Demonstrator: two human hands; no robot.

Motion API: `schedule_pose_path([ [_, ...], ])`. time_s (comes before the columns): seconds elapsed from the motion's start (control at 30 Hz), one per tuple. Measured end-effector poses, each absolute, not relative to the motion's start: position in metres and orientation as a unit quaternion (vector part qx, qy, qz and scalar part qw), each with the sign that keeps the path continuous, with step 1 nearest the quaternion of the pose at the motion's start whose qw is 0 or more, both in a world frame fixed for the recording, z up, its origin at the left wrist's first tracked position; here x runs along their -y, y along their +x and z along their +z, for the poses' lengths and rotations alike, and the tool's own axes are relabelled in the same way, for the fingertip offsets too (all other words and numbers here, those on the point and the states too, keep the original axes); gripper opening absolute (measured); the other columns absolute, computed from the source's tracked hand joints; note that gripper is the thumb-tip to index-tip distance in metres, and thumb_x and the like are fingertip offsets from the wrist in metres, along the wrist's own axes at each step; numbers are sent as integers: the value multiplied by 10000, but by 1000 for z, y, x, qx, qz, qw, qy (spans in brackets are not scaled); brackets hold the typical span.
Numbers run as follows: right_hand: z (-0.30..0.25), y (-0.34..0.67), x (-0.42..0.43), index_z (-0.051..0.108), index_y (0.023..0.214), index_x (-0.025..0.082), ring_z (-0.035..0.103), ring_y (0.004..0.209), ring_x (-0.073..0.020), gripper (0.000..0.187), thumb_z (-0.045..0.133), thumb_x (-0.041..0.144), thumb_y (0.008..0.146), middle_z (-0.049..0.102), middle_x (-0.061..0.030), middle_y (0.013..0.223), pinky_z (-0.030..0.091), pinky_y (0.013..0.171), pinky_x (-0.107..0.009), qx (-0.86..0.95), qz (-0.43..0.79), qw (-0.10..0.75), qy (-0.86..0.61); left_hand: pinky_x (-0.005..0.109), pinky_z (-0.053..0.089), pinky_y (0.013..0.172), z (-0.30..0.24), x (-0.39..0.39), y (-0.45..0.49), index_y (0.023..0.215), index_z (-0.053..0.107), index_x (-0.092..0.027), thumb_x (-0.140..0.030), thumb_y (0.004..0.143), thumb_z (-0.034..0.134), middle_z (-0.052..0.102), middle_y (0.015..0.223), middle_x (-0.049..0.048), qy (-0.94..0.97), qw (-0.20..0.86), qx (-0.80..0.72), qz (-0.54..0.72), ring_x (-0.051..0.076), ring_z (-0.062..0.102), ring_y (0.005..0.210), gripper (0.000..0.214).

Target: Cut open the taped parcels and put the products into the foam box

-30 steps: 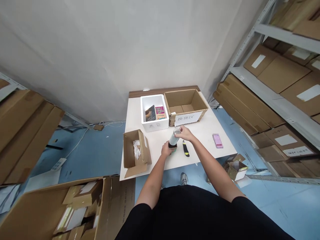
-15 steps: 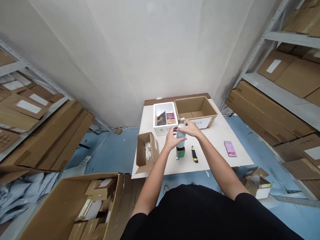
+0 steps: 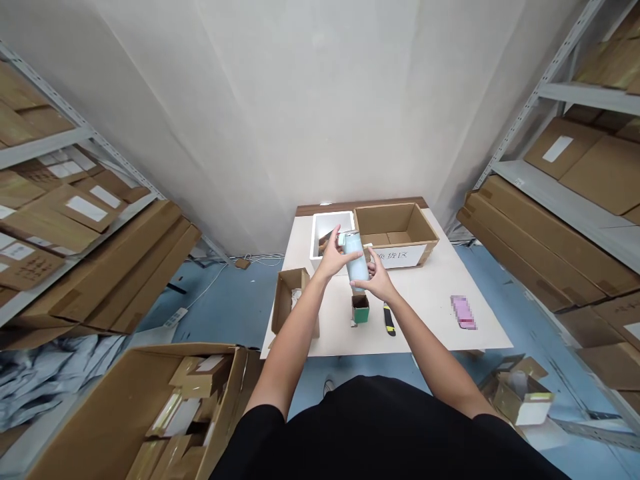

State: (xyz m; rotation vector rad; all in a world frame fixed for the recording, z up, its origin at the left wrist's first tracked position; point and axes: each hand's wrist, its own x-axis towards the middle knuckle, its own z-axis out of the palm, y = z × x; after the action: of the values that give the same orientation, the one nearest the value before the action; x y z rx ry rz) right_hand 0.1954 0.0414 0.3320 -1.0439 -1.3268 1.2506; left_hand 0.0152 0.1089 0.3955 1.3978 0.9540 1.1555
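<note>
A light blue bottle (image 3: 357, 263) is held slightly tilted above the table, between both hands. My left hand (image 3: 333, 257) grips it near the top, where a pale loop or lid part shows. Around the lower right side, the fingers of my right hand (image 3: 379, 277) support it. Just below stands a small green box (image 3: 361, 310), its top open and its inside dark. To the right of that box lies a black and yellow utility knife (image 3: 389, 320).
Behind are a white foam box (image 3: 316, 233) and a labelled cardboard box (image 3: 400, 257). An open carton (image 3: 283, 300) sits at the table's left; a pink blurred item (image 3: 464, 312) lies right. A large carton (image 3: 100, 413) with parcels stands lower left. Loaded shelves (image 3: 575, 93) flank the table.
The bottle has gone from upright just over the green box to tilted and clear of it. My right hand has shifted from its top to its lower side.
</note>
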Motion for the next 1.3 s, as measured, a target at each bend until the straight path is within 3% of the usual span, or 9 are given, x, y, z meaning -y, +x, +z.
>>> schedule_pose_path([
  [0.23,327,207,-49,111,1696,348,717,1049,-267,1267,902,419,709,729,-71,1172,589,919,-454,514,589,501,-371,424,519,1044,399,-110,24,1713,118,-285,-345,685,943,710,1206,73,523,614,-342,482,230,681,1082,1320],
  [0.47,330,200,-47,193,1676,341,719,999,-258,1244,931,435,679,721,-73,1176,599,904,-451,506,533,536,-416,411,524,1059,402,-119,29,1686,188,-371,-329,649,988,553,1492,112,519,595,-369,490,241,646,1213,1310],
  [0.57,330,199,-46,136,1693,354,705,1063,-260,1319,948,430,656,702,-81,1238,576,967,-458,516,507,541,-428,428,550,1024,405,-122,32,1682,214,-317,-328,585,1028,593,1423,134,530,559,-415,484,233,691,1097,1366],
  [0.67,329,200,-46,61,1706,363,690,1152,-280,1325,915,464,698,679,-100,1323,562,999,-476,537,533,521,-395,441,550,1027,405,-122,36,1676,228,-289,-396,664,987,671,1296,115,537,562,-411,477,227,705,1056,1270],
  [0.8,329,203,-46,17,1714,350,682,1156,-301,1370,923,455,692,672,-105,1330,545,1021,-517,550,481,521,-442,435,545,1038,401,-124,38,1671,255,-312,-391,659,988,633,1389,128,559,568,-403,450,234,694,1095,1252],
  [0.9,331,204,-43,-1,1714,362,645,1229,-308,1411,943,440,669,636,-111,1397,524,1059,-514,558,477,509,-450,464,554,1024,398,-127,38,1673,264,-268,-372,618,1005,673,1315,129,568,563,-409,439,248,703,1058,1294],
  [1.03,333,203,-40,6,1714,374,636,1235,-300,1367,920,463,702,615,-116,1438,549,1032,-501,540,512,502,-441,485,529,1069,393,-129,38,1686,236,-269,-401,718,939,676,1340,137,556,591,-395,431,271,682,1155,1203],
  [1.17,331,203,-41,-73,1709,346,643,1219,-300,1482,962,468,657,626,-131,1418,557,1024,-496,527,515,507,-446,481,513,1096,387,-131,38,1703,173,-293,-339,653,982,623,1438,145,554,586,-394,442,283,658,1225,1326],
  [1.3,324,205,-46,-64,1706,376,684,1150,-291,1391,904,501,716,651,-111,1368,592,952,-470,529,560,492,-407,485,523,1076,380,-134,36,1708,142,-278,-352,669,976,688,1329,135,532,611,-389,438,275,686,1170,1334],
])
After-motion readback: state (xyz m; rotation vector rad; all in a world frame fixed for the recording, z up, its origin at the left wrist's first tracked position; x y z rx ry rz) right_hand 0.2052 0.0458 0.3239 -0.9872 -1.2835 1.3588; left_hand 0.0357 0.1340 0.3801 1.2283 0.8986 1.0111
